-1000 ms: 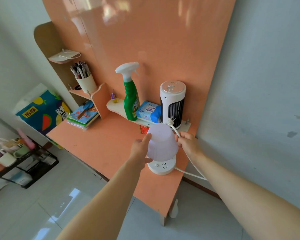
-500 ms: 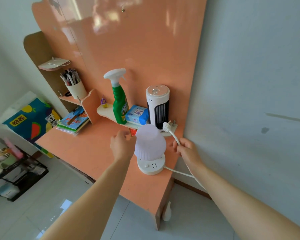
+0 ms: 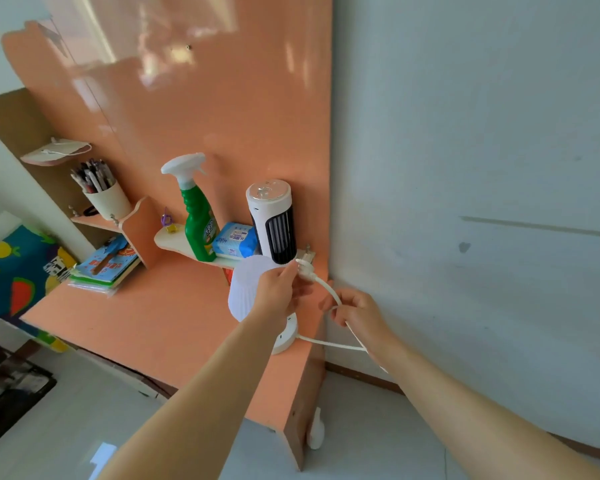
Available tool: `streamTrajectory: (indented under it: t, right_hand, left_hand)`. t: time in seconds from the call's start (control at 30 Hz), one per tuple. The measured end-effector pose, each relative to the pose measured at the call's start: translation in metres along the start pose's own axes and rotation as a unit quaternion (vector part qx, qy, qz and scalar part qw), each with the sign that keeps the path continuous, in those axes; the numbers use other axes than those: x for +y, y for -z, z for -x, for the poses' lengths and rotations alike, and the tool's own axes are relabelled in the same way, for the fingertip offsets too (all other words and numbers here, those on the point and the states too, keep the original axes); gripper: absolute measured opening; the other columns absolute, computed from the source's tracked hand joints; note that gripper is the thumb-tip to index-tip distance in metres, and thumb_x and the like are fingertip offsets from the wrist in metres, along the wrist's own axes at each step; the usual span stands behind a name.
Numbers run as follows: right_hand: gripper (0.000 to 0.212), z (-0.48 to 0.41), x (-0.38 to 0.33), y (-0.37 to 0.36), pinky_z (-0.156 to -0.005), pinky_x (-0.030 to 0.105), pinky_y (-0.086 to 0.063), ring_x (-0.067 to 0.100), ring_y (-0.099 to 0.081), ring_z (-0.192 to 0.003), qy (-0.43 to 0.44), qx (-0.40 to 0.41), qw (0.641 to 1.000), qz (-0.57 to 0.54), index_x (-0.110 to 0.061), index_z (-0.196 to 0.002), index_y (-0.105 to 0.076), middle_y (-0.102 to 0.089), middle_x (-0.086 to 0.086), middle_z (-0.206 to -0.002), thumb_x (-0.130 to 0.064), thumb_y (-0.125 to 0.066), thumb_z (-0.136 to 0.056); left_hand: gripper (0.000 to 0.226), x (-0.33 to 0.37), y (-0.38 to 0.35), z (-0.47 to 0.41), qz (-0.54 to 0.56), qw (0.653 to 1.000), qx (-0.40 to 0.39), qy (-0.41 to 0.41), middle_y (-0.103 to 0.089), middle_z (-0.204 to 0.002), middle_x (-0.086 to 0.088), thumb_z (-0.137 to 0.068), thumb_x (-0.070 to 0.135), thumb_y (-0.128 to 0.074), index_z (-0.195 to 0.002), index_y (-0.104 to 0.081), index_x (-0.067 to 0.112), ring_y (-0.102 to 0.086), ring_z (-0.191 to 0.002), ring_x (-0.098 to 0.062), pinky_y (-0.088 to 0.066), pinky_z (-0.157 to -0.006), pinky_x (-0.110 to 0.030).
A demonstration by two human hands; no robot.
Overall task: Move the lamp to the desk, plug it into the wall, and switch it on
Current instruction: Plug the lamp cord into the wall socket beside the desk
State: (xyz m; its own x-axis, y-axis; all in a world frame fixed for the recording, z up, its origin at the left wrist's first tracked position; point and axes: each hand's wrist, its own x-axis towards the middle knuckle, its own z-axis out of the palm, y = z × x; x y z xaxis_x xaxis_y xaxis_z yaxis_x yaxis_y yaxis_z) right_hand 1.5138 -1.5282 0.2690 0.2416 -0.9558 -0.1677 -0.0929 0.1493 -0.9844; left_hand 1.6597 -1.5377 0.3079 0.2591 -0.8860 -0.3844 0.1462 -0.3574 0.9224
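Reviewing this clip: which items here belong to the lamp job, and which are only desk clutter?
In use:
lamp
plug, held by left hand
cord, held by right hand
desk

Lying about:
spray bottle
tower fan
tissue pack
pen cup
books

We see a glossy orange backboard (image 3: 222, 109) catching bright reflections at twelve o'clock, a pale grey wall (image 3: 482, 150) with a few marks at three, shiny light floor tiles (image 3: 66, 420) at seven, and what may be a dark rack (image 3: 11, 393) at eight.
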Motion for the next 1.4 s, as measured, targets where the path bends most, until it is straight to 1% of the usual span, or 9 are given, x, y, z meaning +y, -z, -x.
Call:
streamTrajectory:
  t: [0.17,0.27,0.43,0.57,0.73,0.87,1.07,1.23,1.4]
  right_hand:
    - [0.031,0.008,0.016,0.018,-0.057,0.024,-0.032,0.015,-0.039,-0.056,-0.037,0.017,0.999,-0.017,-0.011,-0.07,-0.065,-0.052,0.009,-0.066,0.012,-0.044,-0.07]
    - [0.032,0.012,0.024,0.028,-0.058,0.024,-0.033,0.014,-0.04,-0.057,-0.049,0.02,0.999,0.002,-0.012,-0.072,-0.067,-0.053,0.007,-0.067,0.01,-0.044,-0.072]
    - [0.031,0.021,0.046,0.049,-0.07,0.025,-0.038,0.014,-0.048,-0.071,-0.074,0.03,0.996,0.03,-0.019,-0.083,-0.07,-0.063,0.007,-0.088,0.001,-0.049,-0.078]
    - [0.042,0.032,0.069,0.074,-0.063,0.026,-0.035,0.012,-0.041,-0.062,-0.103,0.062,0.992,0.037,-0.032,-0.08,-0.07,-0.058,0.003,-0.077,0.001,-0.045,-0.08]
    - [0.035,0.038,0.088,0.115,-0.073,0.019,-0.046,0.011,-0.06,-0.089,-0.125,0.09,0.988,0.025,-0.025,-0.092,-0.066,-0.066,-0.006,-0.093,0.001,-0.047,-0.08]
    - [0.035,0.038,0.104,0.153,-0.091,0.029,-0.048,0.016,-0.061,-0.101,-0.136,0.083,0.986,0.051,-0.023,-0.095,-0.066,-0.067,0.001,-0.104,0.002,-0.049,-0.08]
    - [0.035,0.037,0.136,0.214,-0.066,0.015,-0.043,0.014,-0.06,-0.088,-0.178,0.07,0.979,0.077,-0.02,-0.094,-0.066,-0.067,0.004,-0.1,0.003,-0.043,-0.08]
    - [0.037,0.031,0.171,0.25,-0.077,0.022,-0.046,0.019,-0.061,-0.091,-0.192,0.056,0.974,0.105,-0.013,-0.101,-0.067,-0.069,0.011,-0.106,0.004,-0.04,-0.081]
    - [0.036,0.017,0.229,0.267,-0.068,0.019,-0.043,0.017,-0.059,-0.086,-0.207,0.053,0.971,0.107,-0.012,-0.101,-0.067,-0.069,0.01,-0.105,0.004,-0.043,-0.08]
  left_hand:
    - [0.016,-0.01,-0.02,0.005,-0.01,0.999,-0.043,-0.014,-0.067,-0.074,-0.008,-0.088,0.015,-0.062,-0.098,-0.065,0.003,-0.062,-0.054,-0.009,-0.048,-0.042,-0.017]
    - [0.012,-0.021,-0.031,0.003,-0.001,0.998,-0.055,0.007,-0.067,-0.069,-0.007,-0.082,0.007,-0.069,-0.093,-0.063,0.006,-0.063,-0.047,-0.005,-0.052,-0.045,-0.017]
    - [0.021,-0.051,-0.054,-0.007,-0.003,0.997,-0.065,0.042,-0.068,-0.071,-0.011,-0.079,0.007,-0.073,-0.096,-0.065,-0.002,-0.064,-0.057,-0.016,-0.056,-0.055,-0.023]
    - [0.021,-0.077,-0.075,-0.003,-0.021,0.995,-0.071,0.07,-0.072,-0.072,-0.01,-0.075,0.007,-0.077,-0.092,-0.067,0.0,-0.068,-0.059,-0.014,-0.055,-0.051,-0.02]
    - [0.024,-0.103,-0.109,-0.001,-0.046,0.997,-0.027,0.053,-0.069,-0.083,-0.011,-0.077,0.004,-0.074,-0.097,-0.062,0.001,-0.066,-0.066,-0.015,-0.053,-0.05,-0.016]
    - [0.018,-0.13,-0.141,-0.002,-0.073,0.996,-0.02,0.048,-0.068,-0.093,-0.016,-0.076,0.003,-0.074,-0.088,-0.061,0.007,-0.066,-0.076,-0.021,-0.053,-0.054,-0.021]
    - [0.019,-0.179,-0.183,-0.001,-0.102,0.993,0.004,0.065,-0.071,-0.086,-0.013,-0.075,0.002,-0.075,-0.09,-0.063,0.004,-0.069,-0.066,-0.019,-0.057,-0.058,-0.025]
    - [0.014,-0.224,-0.206,-0.009,-0.195,0.979,0.038,0.046,-0.068,-0.081,-0.005,-0.077,0.007,-0.071,-0.086,-0.061,0.01,-0.068,-0.076,-0.024,-0.059,-0.073,-0.04]
    - [0.017,-0.283,-0.23,-0.032,-0.274,0.961,0.042,0.015,-0.063,-0.075,0.006,-0.076,0.012,-0.072,-0.079,-0.055,0.016,-0.059,-0.069,-0.012,-0.039,-0.056,-0.021]
